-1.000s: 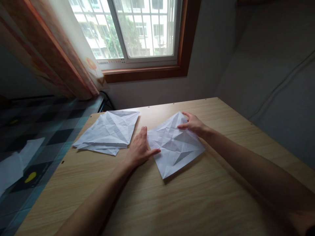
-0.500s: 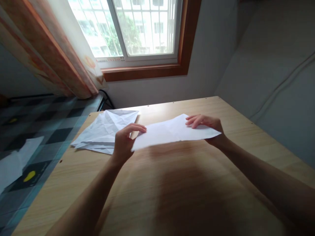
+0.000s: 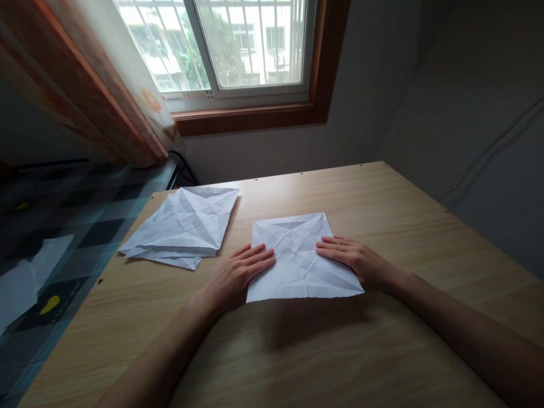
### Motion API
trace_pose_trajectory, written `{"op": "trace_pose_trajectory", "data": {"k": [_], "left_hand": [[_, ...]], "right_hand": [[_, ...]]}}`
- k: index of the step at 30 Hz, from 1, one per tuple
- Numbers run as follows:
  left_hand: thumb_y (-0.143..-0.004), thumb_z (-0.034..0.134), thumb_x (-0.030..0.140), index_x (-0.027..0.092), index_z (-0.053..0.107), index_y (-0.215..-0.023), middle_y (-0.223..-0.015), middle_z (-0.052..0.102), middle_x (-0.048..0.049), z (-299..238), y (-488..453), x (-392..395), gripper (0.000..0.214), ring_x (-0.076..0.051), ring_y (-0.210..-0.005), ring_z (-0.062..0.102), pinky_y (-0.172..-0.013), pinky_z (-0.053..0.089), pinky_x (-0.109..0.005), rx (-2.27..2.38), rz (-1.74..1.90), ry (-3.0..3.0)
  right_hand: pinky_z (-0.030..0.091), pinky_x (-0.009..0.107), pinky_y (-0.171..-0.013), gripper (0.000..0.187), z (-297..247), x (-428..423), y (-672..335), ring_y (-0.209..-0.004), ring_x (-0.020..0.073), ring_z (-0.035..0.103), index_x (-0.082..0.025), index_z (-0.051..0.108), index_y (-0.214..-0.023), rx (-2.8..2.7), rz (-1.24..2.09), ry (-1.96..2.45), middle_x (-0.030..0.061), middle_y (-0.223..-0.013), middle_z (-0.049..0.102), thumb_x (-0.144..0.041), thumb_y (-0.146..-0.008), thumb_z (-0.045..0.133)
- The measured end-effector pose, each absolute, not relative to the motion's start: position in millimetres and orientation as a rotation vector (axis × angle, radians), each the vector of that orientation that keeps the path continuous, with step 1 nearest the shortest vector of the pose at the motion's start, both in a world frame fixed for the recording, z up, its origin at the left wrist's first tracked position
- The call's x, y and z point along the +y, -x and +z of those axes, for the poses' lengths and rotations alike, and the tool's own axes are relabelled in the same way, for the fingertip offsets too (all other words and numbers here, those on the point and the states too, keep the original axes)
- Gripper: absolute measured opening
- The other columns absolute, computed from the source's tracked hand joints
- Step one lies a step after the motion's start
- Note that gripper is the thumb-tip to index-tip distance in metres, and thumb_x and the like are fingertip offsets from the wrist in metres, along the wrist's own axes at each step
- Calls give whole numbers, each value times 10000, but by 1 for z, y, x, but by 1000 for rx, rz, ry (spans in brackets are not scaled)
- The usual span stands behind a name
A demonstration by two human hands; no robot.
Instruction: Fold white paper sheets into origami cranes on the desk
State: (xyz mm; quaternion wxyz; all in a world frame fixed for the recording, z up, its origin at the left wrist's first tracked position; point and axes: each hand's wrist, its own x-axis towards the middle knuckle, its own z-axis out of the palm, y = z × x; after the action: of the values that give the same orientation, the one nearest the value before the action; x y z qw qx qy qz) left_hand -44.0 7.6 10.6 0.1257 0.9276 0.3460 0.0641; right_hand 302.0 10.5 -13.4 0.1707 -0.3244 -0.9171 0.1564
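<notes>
On my feed, creased white sheet (image 3: 293, 262) sits mid-counter (image 3: 272, 368), right between my two hands, folds crossing near its centre, near edge toward me and a bit wavy. I have the left hand (image 3: 238, 277) at its left side, fingers outstretched on top. Right hand (image 3: 363, 262) mirrors that at the right side, fingers also flat on the paper. Both thumbs out of my sight, so for either grip I can't tell whether it pinches the sheet or just presses. Shadow falls on the counter below the near edge; can't tell if that edge touches down.

Stack of creased papers (image 3: 191, 218) lies at the counter's far left, overlapping unevenly, apart from the sheet and near my left hand. Further left, loose white paper (image 3: 53, 260) on a dark checked cloth (image 3: 80, 198). Window (image 3: 259, 48) beyond, orange patterned curtain (image 3: 85, 73) at its left.
</notes>
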Motion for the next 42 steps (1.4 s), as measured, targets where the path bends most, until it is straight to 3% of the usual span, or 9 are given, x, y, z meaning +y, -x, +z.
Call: {"op": "trace_pose_trajectory", "data": {"k": [8, 11, 13, 16, 20, 23, 28, 35, 42], "left_hand": [[-885, 497, 258, 209, 719, -944, -992, 752, -72, 7, 43, -2, 234, -225, -993, 688, -882, 524, -350, 1152, 691, -2464], [-902, 508, 351, 175, 675, -839, -720, 699, -38, 3, 35, -6, 251, -172, -645, 659, -615, 514, -271, 1404, 797, -2223], [-881, 542, 375, 169, 620, -1048, -685, 663, -7, 2, 29, -7, 276, -157, -559, 612, -546, 485, -261, 1541, 830, -2082], [-819, 629, 373, 174, 351, -1408, -1062, 671, -112, 4, 21, -4, 681, -248, -882, 658, -756, 532, -378, 1766, 939, -2151], [-803, 636, 496, 191, 233, -1481, -1547, 267, -191, 11, 10, 5, 846, -382, -1432, 217, -1121, 260, -561, 1800, 908, -2561], [-860, 516, 582, 188, 291, -1469, -1595, 184, -147, 13, 0, 15, 760, -352, -1475, 105, -1172, 135, -555, 1592, 549, -2742], [-874, 393, 669, 119, 229, -1508, -1591, 187, -164, 6, -15, 31, 855, -344, -1478, 97, -1173, 100, -549, 1351, 85, -2742], [-835, 332, 760, 130, 205, -1520, -1582, 203, -168, -1, -9, 34, 940, -328, -1471, 161, -1175, 113, -518, 1350, 23, -2711], [-917, 280, 654, 112, 250, -1507, -1585, 189, -169, 1, 0, 32, 802, -311, -1473, 161, -1177, 151, -478, 1528, -38, -2671]], "right_hand": [[541, 420, -908, 268, -23, 1, -303, -1039, 277, 678, -205, 698, -1071, -2261, 453, 990, 113, -1066, 737, -357, -907, 550], [570, 331, -667, 431, -20, -4, -294, -709, 220, 700, -184, 570, -1261, -1966, 582, 1281, 56, -797, 730, -422, -901, 558], [543, 296, -582, 635, -20, -5, -287, -556, 174, 630, -178, 357, -1435, -1776, 616, 1414, -7, -686, 665, -441, -894, 562], [551, 325, -602, 785, -21, -2, -280, -623, 180, 615, -197, 227, -1491, -1658, 510, 1483, 42, -876, 660, -456, -851, 602], [537, 488, -861, 721, -17, 7, -277, -1063, 316, 580, -227, 300, -1470, -1785, 256, 1481, 176, -1323, 480, -467, -849, 579], [316, 561, -1112, 690, -7, 19, -267, -1363, 375, 337, -182, 304, -1474, -2021, 69, 1388, 189, -1462, 372, -498, -894, 505], [203, 529, -1173, 756, -5, 44, -232, -1461, 332, 187, -85, 269, -1494, -2581, 116, 1122, 210, -1549, 284, -584, -934, 366], [212, 503, -1175, 815, -19, 50, -227, -1448, 319, 246, -41, 287, -1487, -2764, 146, 1159, 212, -1550, 263, -625, -923, 353], [229, 499, -1168, 822, -20, 42, -257, -1450, 301, 247, -74, 256, -1504, -2778, 64, 1235, 188, -1554, 263, -644, -918, 337]]}}
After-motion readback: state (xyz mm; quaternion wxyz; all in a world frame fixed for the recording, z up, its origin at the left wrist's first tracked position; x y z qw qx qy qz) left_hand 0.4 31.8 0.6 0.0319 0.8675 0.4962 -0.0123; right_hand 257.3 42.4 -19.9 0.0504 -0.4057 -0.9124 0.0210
